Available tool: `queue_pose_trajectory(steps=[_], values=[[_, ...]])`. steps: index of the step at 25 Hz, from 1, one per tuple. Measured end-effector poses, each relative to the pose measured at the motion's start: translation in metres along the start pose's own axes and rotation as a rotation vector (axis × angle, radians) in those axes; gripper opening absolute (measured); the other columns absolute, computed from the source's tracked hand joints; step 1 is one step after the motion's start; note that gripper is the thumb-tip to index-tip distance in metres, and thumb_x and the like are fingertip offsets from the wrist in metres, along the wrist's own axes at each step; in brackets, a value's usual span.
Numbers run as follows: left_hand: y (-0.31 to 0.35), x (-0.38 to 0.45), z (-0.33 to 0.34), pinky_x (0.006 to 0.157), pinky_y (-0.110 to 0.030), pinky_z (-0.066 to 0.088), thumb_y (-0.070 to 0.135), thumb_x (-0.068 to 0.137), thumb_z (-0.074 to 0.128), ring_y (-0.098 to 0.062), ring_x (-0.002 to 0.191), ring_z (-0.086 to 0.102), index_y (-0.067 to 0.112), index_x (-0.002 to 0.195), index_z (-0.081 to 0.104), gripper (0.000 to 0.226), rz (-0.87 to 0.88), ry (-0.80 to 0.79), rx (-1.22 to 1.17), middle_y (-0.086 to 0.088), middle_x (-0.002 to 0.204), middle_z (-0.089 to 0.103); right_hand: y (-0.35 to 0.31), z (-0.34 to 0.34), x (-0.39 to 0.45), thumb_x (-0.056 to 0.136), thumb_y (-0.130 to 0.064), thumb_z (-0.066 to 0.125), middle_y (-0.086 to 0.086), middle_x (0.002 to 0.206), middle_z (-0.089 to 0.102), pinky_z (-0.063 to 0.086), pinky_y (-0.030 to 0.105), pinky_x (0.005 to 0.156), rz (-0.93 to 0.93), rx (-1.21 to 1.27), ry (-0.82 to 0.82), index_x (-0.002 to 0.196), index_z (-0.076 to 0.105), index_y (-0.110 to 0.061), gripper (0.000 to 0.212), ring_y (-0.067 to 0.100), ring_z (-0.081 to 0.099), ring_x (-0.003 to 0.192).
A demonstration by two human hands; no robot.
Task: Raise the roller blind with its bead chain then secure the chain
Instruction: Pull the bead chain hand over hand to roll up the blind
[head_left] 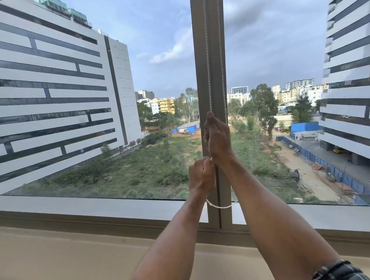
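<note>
At the centre of the frame the bead chain (207, 52) hangs straight down the window post (213, 40), its long axis vertical. The right hand (217, 138) is clenched on the chain's left strand, higher up; the left hand (201, 175) pinches the same strand just below it, nearer the windowsill (76, 213). The chain's bottom loop sags under the left wrist, lower centre. No blind shows across the glass, so it looks fully raised. Securing the chain appears to remain. No readable writing or brand is visible.
</note>
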State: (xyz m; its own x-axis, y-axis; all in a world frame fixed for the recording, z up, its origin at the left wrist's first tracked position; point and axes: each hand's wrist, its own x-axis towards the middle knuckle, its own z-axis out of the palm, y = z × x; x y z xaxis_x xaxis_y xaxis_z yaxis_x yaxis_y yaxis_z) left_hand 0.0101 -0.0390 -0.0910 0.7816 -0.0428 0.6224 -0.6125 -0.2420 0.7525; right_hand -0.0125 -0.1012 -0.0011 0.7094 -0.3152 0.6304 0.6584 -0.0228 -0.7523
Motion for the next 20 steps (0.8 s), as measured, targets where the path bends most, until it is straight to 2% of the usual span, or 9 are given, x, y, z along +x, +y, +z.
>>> queue_pose_trajectory(steps=[2, 5, 7, 8, 11, 13, 15, 17, 20], values=[[-0.005, 0.010, -0.010, 0.057, -0.032, 0.031, 0.030, 0.079, 0.036, -0.019, 0.066, 0.051, 0.013, 0.060, 0.055, 0.032, -0.045, -0.023, 0.057, -0.009, 0.070, 0.061, 0.019, -0.009, -0.008, 0.107, -0.041, 0.046, -0.006, 0.051, 0.032, 0.020, 0.033, 0.047, 0.017, -0.049, 0.038, 0.058, 0.039, -0.023, 0.053, 0.011, 0.026, 0.045], [0.012, 0.030, -0.024, 0.069, -0.032, 0.044, 0.038, 0.083, 0.034, -0.026, 0.085, 0.067, 0.013, 0.073, 0.072, 0.046, -0.181, 0.077, -0.062, -0.009, 0.083, 0.074, 0.041, -0.016, -0.020, 0.109, -0.033, 0.046, -0.016, 0.050, 0.046, 0.033, 0.027, 0.049, 0.058, -0.067, 0.035, 0.057, 0.053, -0.025, 0.052, 0.003, 0.040, 0.045], [0.035, 0.046, -0.025, 0.075, -0.034, 0.050, 0.046, 0.093, 0.033, -0.023, 0.082, 0.070, 0.012, 0.077, 0.075, 0.056, -0.178, 0.124, -0.171, -0.005, 0.080, 0.076, 0.050, -0.013, -0.027, 0.110, -0.027, 0.046, -0.015, 0.065, 0.066, 0.049, 0.025, 0.058, 0.044, -0.032, 0.003, 0.073, 0.072, -0.028, 0.045, 0.000, 0.060, 0.059], [0.050, 0.054, -0.024, 0.074, -0.034, 0.051, 0.048, 0.098, 0.033, -0.021, 0.076, 0.070, 0.011, 0.077, 0.074, 0.059, -0.146, 0.119, -0.219, -0.003, 0.076, 0.075, 0.054, -0.011, -0.031, 0.109, -0.025, 0.046, -0.014, 0.068, 0.067, 0.049, 0.027, 0.057, 0.038, -0.034, -0.012, 0.076, 0.073, -0.027, 0.043, 0.002, 0.061, 0.061], [0.090, 0.070, -0.015, 0.063, -0.033, 0.047, 0.048, 0.106, 0.034, -0.019, 0.056, 0.058, 0.012, 0.070, 0.065, 0.060, -0.064, 0.008, -0.347, -0.003, 0.059, 0.062, 0.066, -0.008, -0.043, 0.106, -0.007, 0.045, -0.015, 0.051, 0.043, 0.027, 0.025, 0.050, 0.053, -0.080, -0.013, 0.060, 0.050, -0.021, 0.049, 0.003, 0.032, 0.048], [0.099, 0.072, -0.007, 0.053, -0.030, 0.034, 0.053, 0.105, 0.034, -0.016, 0.046, 0.041, 0.018, 0.057, 0.048, 0.061, -0.068, 0.014, -0.337, 0.001, 0.050, 0.046, 0.074, -0.009, -0.049, 0.101, 0.000, 0.045, -0.015, 0.051, 0.042, 0.027, 0.025, 0.053, 0.052, -0.111, -0.030, 0.058, 0.047, -0.023, 0.049, 0.007, 0.031, 0.052], [0.093, 0.069, -0.001, 0.050, -0.028, 0.024, 0.055, 0.104, 0.036, -0.014, 0.041, 0.028, 0.020, 0.051, 0.034, 0.064, -0.044, 0.110, -0.254, 0.004, 0.046, 0.033, 0.079, -0.011, -0.053, 0.099, 0.002, 0.046, -0.016, 0.051, 0.047, 0.030, 0.027, 0.054, 0.046, -0.151, -0.042, 0.058, 0.050, -0.025, 0.049, 0.007, 0.036, 0.054], [0.086, 0.065, 0.001, 0.047, -0.027, 0.021, 0.053, 0.105, 0.039, -0.014, 0.038, 0.023, 0.017, 0.049, 0.032, 0.067, 0.039, 0.165, -0.231, 0.002, 0.043, 0.028, 0.077, -0.017, -0.052, 0.103, -0.003, 0.047, -0.016, 0.057, 0.058, 0.037, 0.025, 0.055, 0.027, -0.196, -0.070, 0.068, 0.060, -0.022, 0.042, 0.001, 0.044, 0.056], [0.083, 0.066, -0.005, 0.044, -0.025, 0.021, 0.050, 0.106, 0.042, -0.014, 0.036, 0.023, 0.018, 0.045, 0.030, 0.069, 0.083, 0.216, -0.199, 0.003, 0.041, 0.027, 0.074, -0.031, -0.046, 0.107, -0.033, 0.045, -0.002, 0.080, 0.067, 0.046, 0.030, 0.069, -0.030, -0.224, -0.147, 0.096, 0.066, -0.014, 0.031, 0.008, 0.057, 0.074]])
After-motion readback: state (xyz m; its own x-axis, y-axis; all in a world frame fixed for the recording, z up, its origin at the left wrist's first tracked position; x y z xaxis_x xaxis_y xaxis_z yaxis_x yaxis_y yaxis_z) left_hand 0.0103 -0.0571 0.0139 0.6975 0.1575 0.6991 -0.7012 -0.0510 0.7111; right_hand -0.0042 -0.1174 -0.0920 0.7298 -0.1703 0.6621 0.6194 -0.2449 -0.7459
